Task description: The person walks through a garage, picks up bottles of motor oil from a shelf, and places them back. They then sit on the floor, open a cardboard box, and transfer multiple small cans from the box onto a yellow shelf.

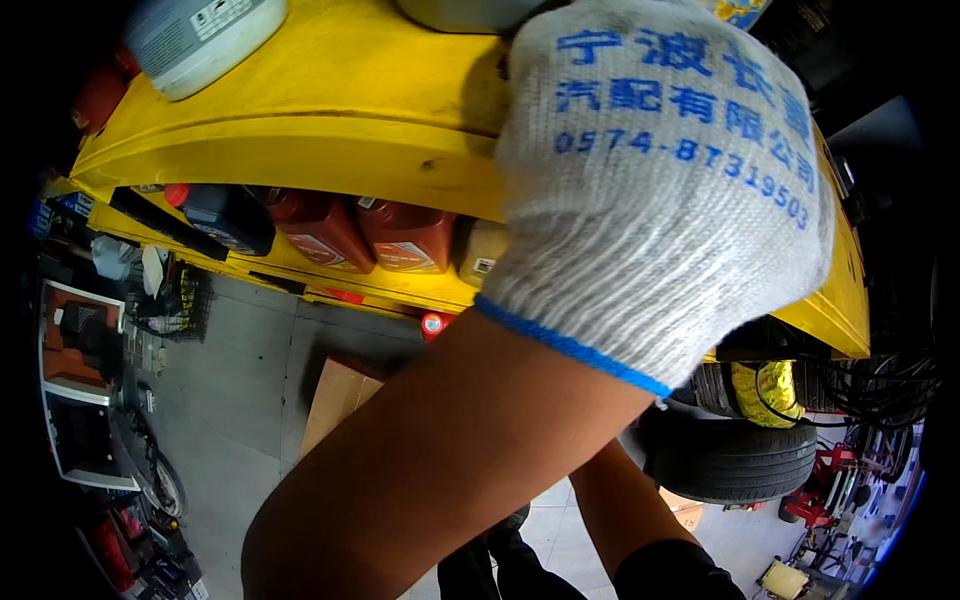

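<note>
Gloved hand (660, 190) is filling most of the head view: white knit work glove with blue printing and a blue cuff, reaching up to the top edge of a yellow shelf (330, 110). From the way the forearm comes in, this is looking like the left hand, though I am not certain. Fingers are going over the shelf edge and out of sight, so I cannot tell whether they are curled around something or spread. Second forearm (630, 500) is coming up lower right, and its hand is sitting hidden behind the glove, grip unknown.

White jug (200, 40) is standing on the top shelf at upper left, well apart from the glove. Two red jugs (365, 235) and a dark one (225, 215) are sitting on the lower shelf, just left of the cuff. Stacked tyres (735, 445) are lying under the shelf at right, and a cardboard box (335, 400) is on the grey floor.
</note>
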`<state>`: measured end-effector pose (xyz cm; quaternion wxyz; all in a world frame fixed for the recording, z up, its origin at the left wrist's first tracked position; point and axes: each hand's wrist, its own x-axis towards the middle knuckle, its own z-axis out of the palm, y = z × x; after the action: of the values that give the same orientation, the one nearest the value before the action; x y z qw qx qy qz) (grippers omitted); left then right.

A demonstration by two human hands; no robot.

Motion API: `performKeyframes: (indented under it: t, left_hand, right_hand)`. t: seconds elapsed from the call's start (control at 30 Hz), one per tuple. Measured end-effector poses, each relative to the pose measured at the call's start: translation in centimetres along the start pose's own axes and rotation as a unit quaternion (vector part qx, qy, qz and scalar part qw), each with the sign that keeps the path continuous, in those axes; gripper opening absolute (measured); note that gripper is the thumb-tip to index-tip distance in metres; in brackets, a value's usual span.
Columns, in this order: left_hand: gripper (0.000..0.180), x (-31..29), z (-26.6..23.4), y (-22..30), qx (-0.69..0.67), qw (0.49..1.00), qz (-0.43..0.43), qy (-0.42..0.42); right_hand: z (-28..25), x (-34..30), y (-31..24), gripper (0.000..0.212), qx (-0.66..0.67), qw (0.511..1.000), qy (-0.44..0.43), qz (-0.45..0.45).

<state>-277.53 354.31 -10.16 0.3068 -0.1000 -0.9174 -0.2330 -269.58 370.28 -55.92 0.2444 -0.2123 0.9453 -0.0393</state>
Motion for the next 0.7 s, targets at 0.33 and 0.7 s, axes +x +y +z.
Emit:
performKeyframes:
  t: [0.33,0.7]
  left_hand:
    - [0.043,0.1,-1.1,-1.3,0.042,0.999,0.012,-0.021]
    - [0.046,1.8,-1.0,-2.2,0.113,0.989,0.054,-0.075]
  right_hand:
    - [-1.6,-1.1,2.8,0.053,0.031,0.998,0.041,0.029]
    - [-0.3,-0.2,2.4,0.073,-0.005,0.994,0.054,0.094]
